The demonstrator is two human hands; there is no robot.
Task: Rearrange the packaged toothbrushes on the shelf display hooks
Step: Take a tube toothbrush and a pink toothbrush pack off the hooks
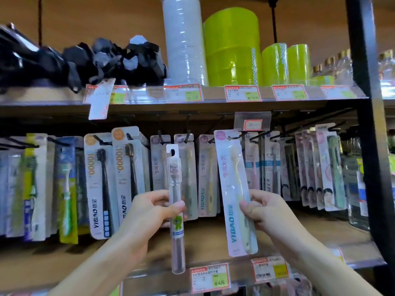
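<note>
My left hand (149,208) grips a slim clear tube-packed toothbrush (176,210), held upright in front of the hanging packs. My right hand (263,210) holds a flat white and pink carded toothbrush (233,189) with a pale yellow brush; its top hole sits at the tip of a black display hook (235,137). Rows of packaged toothbrushes (119,178) hang from black hooks under the upper shelf, from the far left to the right post.
The upper wooden shelf (213,101) carries black folded goods (85,60), a white roll stack (183,39) and green tape rolls (233,48). A black shelf post (372,124) stands at the right. Price tags (209,276) line the lower shelf edge.
</note>
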